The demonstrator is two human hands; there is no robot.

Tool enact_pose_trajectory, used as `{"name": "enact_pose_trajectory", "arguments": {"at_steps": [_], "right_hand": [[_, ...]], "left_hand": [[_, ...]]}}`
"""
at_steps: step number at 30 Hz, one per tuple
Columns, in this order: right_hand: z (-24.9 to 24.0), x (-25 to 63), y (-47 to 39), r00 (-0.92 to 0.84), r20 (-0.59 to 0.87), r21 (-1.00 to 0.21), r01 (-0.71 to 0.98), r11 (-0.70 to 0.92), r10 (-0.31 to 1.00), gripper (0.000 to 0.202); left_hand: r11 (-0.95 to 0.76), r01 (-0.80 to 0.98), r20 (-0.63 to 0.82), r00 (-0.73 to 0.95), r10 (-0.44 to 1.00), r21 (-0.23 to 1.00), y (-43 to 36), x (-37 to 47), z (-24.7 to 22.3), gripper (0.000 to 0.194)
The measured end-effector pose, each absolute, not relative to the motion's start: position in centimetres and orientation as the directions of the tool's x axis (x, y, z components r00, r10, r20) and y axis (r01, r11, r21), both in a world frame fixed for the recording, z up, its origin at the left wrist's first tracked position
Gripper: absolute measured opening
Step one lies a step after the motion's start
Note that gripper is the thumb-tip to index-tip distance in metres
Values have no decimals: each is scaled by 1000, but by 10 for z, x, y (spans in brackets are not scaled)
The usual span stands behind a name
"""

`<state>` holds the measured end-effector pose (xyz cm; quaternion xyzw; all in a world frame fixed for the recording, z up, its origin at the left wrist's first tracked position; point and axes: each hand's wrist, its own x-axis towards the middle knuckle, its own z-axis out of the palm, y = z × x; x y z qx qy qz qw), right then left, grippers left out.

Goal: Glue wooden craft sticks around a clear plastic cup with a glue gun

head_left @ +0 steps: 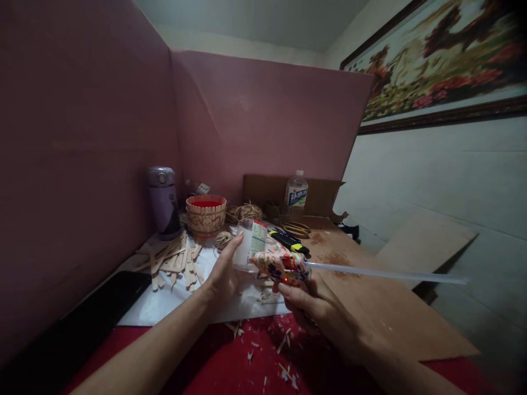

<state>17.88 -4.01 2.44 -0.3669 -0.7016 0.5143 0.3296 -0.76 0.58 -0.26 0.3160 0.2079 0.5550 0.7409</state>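
The left hand (223, 274) curls mostly hidden fingers round the clear cup (248, 245) at twelve o'clock, presumably to steady it before the glue gun (284, 266) reaching in from four o'clock, which the right hand (308, 303) grips with fingers seemingly closed, though shadow obscures them.

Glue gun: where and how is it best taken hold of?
Probably low, from the near right, where the right hand wraps below the body of the glue gun: its nozzle points left toward the clear container and the glue stick juts out right, so both ends are best avoided.
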Motion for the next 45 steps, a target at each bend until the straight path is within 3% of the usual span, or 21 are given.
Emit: {"name": "enact_pose_trajectory", "arguments": {"at_steps": [18,25,45], "right_hand": [[25,179,-39,-495,63,-969,177,172,867,52],[26,177,-42,-434,43,-980,158,123,900,48],[19,178,-39,-417,47,-985,131,112,908,52]], "left_hand": [[207,-665,11,307,952,717,4,-6,-3,55],[264,-657,9,381,924,706,2,-6,-5,59],[136,-649,65,276,959,748,3,-4,-1,53]]}}
